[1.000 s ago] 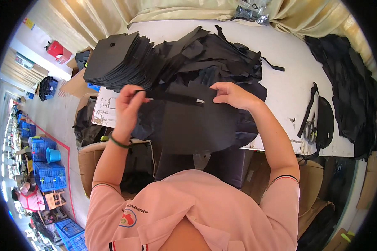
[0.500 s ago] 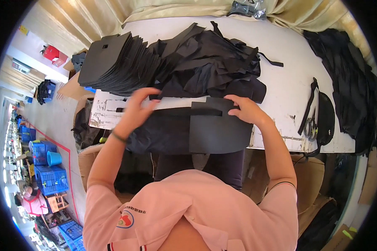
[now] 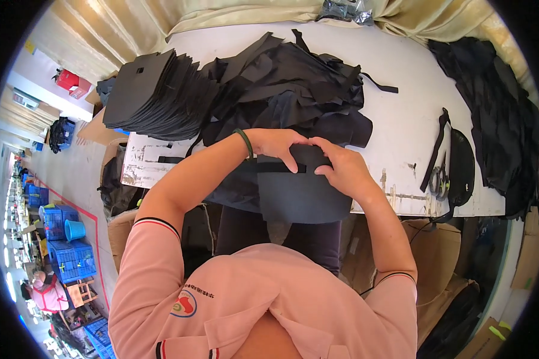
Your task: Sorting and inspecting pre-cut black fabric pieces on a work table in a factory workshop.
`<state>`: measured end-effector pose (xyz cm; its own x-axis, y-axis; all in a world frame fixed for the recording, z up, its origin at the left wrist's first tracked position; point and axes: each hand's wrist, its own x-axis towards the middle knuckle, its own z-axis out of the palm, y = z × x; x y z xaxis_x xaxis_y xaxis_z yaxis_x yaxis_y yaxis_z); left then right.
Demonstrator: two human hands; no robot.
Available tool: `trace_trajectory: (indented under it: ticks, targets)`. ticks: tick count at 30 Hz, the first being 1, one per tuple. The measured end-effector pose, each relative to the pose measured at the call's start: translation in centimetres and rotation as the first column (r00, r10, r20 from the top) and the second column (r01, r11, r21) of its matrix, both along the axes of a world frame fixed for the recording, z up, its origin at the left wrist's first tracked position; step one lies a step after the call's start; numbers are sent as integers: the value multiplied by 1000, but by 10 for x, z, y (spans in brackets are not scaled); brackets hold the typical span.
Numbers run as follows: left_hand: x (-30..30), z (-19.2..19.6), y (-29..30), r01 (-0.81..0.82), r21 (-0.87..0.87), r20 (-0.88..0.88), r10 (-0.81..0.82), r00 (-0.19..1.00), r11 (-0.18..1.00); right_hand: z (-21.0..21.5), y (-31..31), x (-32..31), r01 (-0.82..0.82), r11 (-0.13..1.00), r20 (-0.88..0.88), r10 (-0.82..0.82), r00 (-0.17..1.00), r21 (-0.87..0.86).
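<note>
A stiff black panel (image 3: pixel 305 197) lies at the table's front edge and overhangs it above my lap, on top of soft black fabric (image 3: pixel 236 190). A black strap (image 3: pixel 269 167) runs across to a slot in the panel's upper part. My left hand (image 3: pixel 276 146) grips the panel's upper edge, thumb near the slot and fingers curled at the top. Opposite it, my right hand (image 3: pixel 342 169) holds the upper right part, thumb on the surface. The fingertips of both hands nearly meet at the top edge.
A stack of black panels (image 3: pixel 156 96) stands at the far left beside a heap of black fabric pieces (image 3: pixel 287 90). Scissors (image 3: pixel 439 182) and a black pouch (image 3: pixel 462 167) lie at right, near a long black fabric pile (image 3: pixel 497 119). Cardboard boxes (image 3: pixel 434 248) stand below the table.
My left hand has moved right, from near the panel stack to the panel's upper edge beside the slot. My right hand stays on the panel, its thumb and fingers shifted slightly left.
</note>
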<state>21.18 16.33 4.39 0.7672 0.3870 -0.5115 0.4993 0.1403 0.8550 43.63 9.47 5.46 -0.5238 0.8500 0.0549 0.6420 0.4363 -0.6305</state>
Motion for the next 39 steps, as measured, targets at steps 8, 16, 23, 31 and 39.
trace_trajectory:
  ticks: [8,16,23,31,39]
  targets:
    - [5,-8,-3,-60,-93,105,70,992,994,-4,-12,-4,60,981,152,-89,984,186]
    - [17,-22,-43,-51,972,50,11,999,231,-49,-4,7,130,981,198,-156,968,141]
    - [-7,-80,-113,147,936,-164,25,986,320,-56,18,13,73,984,159,-99,982,165]
    - [-2,-80,-116,160,936,-179,30,983,314,-40,140,-11,196,767,39,-276,960,611]
    - [-4,-78,-114,125,932,-148,41,988,340,55,152,-11,238,802,-218,-139,966,547]
